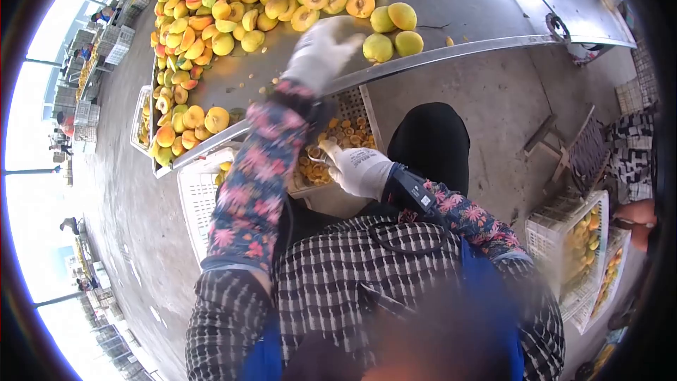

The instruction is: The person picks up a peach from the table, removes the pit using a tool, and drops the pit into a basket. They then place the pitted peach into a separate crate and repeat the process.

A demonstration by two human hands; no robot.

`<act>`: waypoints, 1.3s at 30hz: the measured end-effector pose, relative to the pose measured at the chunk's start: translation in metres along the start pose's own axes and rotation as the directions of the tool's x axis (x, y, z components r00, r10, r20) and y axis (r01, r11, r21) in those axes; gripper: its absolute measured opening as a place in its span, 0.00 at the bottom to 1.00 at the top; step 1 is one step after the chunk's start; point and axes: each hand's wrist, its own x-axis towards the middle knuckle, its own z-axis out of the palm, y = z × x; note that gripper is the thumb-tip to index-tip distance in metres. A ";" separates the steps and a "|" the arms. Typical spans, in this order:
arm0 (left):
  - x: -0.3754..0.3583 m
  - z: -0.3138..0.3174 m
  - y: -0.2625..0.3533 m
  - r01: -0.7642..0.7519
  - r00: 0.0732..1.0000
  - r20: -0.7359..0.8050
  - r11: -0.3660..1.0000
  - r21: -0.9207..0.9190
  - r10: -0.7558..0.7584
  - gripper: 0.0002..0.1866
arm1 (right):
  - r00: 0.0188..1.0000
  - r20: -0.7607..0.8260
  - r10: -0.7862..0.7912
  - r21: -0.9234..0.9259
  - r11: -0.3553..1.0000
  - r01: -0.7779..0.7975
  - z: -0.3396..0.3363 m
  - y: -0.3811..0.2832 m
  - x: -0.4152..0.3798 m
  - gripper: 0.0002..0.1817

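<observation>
My left hand [321, 55], in a white glove, is over the metal table [451, 17] near its front edge. It is slightly blurred, with thumb and fingers apart and nothing visible in it. Several whole yellow peaches [379, 47] lie just right of its fingertips. Beyond it spreads a large heap of halved peaches [275, 5], some with stones showing. Lower down, my gloved right hand [361, 171] is closed on a small metal tool with a curved loop end [319, 157]. Below that tool, a crate [372, 118] holds brown-orange peach stones [345, 132].
A white crate [194, 194] stands under the table's left corner. At right are a low folding stool [585, 144] and crates of yellow fruit [568, 229]. Far left, people work near stacked crates [86, 116]. My dark-clad knee [430, 144] is beside the stone crate.
</observation>
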 end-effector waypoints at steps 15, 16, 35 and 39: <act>-0.023 -0.038 -0.038 0.254 0.926 0.319 -0.290 -0.923 -0.204 0.24 | 0.993 -0.066 -0.101 -0.006 0.995 0.101 0.005 -0.005 -0.005 0.16; -0.044 -0.054 -0.039 0.210 0.929 0.293 -0.329 -0.921 -0.226 0.24 | 0.987 -0.071 -0.141 0.015 0.990 0.142 0.003 -0.006 -0.006 0.17; -0.161 -0.068 -0.004 -0.133 0.822 -0.004 -0.185 -0.974 -0.569 0.22 | 0.809 -0.507 -0.297 -0.109 0.953 0.282 -0.005 -0.081 0.033 0.22; -0.167 -0.072 -0.020 0.074 0.851 0.121 -0.111 -0.991 -0.511 0.20 | 0.881 -0.381 -0.280 -0.225 0.953 0.205 -0.010 -0.079 0.026 0.18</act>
